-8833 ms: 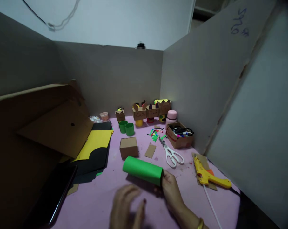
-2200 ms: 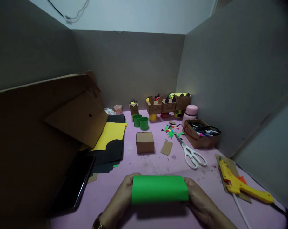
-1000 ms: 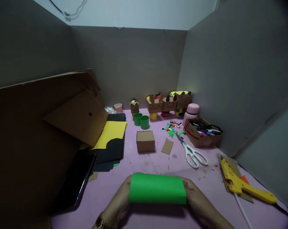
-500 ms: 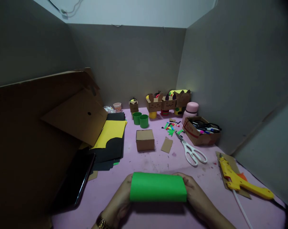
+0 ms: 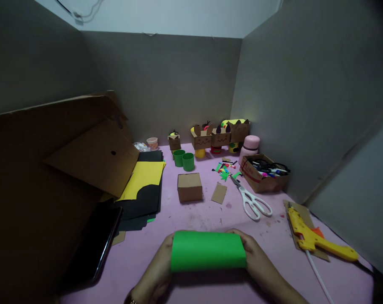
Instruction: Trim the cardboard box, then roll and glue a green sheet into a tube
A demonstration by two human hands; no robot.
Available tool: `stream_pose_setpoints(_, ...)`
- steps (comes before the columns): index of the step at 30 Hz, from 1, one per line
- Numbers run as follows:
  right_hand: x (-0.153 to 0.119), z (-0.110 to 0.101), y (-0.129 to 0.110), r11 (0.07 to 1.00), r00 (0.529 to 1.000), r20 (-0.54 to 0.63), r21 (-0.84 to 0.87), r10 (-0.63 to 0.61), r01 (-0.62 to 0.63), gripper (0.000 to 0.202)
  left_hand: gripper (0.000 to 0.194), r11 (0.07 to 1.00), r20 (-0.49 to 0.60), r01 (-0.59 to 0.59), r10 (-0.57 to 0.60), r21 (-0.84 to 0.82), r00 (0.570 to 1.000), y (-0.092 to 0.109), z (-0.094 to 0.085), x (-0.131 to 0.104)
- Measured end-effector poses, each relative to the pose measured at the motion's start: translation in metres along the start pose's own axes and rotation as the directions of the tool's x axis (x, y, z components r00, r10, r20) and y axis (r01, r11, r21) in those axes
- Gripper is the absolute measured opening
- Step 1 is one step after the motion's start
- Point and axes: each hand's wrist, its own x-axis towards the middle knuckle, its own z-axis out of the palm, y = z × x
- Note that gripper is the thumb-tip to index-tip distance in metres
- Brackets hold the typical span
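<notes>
A sheet of green paper (image 5: 208, 251), curved into a wide roll, is held low over the pink tabletop near its front edge. My left hand (image 5: 161, 264) grips its left end, and my right hand (image 5: 253, 255) grips the right end. Most of the fingers of both hands are hidden behind or inside the paper. Just beyond it sits a small closed cardboard box (image 5: 189, 188), with a flat piece of cardboard (image 5: 219, 193) to its right. Two short green paper tubes (image 5: 188, 162) stand behind the box.
White-handled scissors (image 5: 253, 202) and a yellow glue gun (image 5: 311, 238) lie at right. Behind them are a cardboard box of pens (image 5: 264, 179) and a pink bottle (image 5: 251, 144). Cardboard animal figures (image 5: 201, 139) line the back. At left are yellow paper (image 5: 143, 177), black sheets and a phone (image 5: 94, 249).
The view has shifted slightly, so most things sit a little further left. Both hands keep hold of the green paper, which looks nearly unchanged in shape.
</notes>
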Motion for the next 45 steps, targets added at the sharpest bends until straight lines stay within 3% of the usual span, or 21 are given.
stream_pose_setpoints(6,0.000,0.001,0.000,0.997,0.999,-0.031,0.077,0.033,-0.031,0.003,0.016,0.999,0.028,-0.029,0.030,-0.022,0.999,0.000,0.000,-0.001)
stream_pose_setpoints(11,0.000,0.003,-0.003,0.941,0.978,-0.045,0.286,0.201,-0.180,0.027,0.022,0.996,0.038,-0.093,0.094,-0.013,0.995,0.000,0.000,0.000)
stream_pose_setpoints(17,0.000,0.006,0.000,0.969,0.998,0.003,0.239,0.064,-0.063,0.018,0.019,0.998,0.048,-0.030,0.032,-0.047,0.998,0.000,-0.001,-0.001)
stream_pose_setpoints(23,-0.001,0.008,-0.003,0.973,1.000,0.008,0.230,0.026,-0.027,0.017,0.048,0.985,-0.047,0.116,-0.122,-0.125,0.991,-0.003,-0.007,0.005)
stream_pose_setpoints(26,-0.001,0.008,-0.004,0.963,1.000,0.007,0.270,0.011,-0.012,0.019,0.036,0.987,-0.014,0.116,-0.118,-0.107,0.993,-0.005,-0.006,0.004)
stream_pose_setpoints(30,0.000,0.007,-0.004,0.926,0.992,-0.024,0.362,0.123,-0.106,0.029,0.026,0.999,0.055,0.007,-0.004,-0.048,0.998,-0.005,-0.005,0.001)
stream_pose_setpoints(33,0.000,0.005,-0.001,0.908,0.981,0.056,0.372,0.187,-0.194,0.030,0.023,0.999,0.129,-0.049,0.047,0.014,0.991,-0.004,-0.006,0.000)
stream_pose_setpoints(36,-0.001,0.004,0.003,0.922,0.977,0.123,0.328,0.176,-0.207,0.031,0.024,0.999,0.116,-0.042,0.039,0.027,0.993,-0.002,-0.007,0.000)
stream_pose_setpoints(41,-0.002,0.005,0.003,0.954,0.977,0.058,0.214,0.203,-0.211,0.030,0.019,1.000,0.098,-0.003,0.004,-0.004,0.995,0.000,-0.007,0.000)
stream_pose_setpoints(45,-0.002,0.007,0.001,0.956,0.972,0.092,0.183,0.216,-0.230,0.031,0.014,0.998,0.072,-0.004,0.008,-0.062,0.997,-0.002,-0.010,0.000)
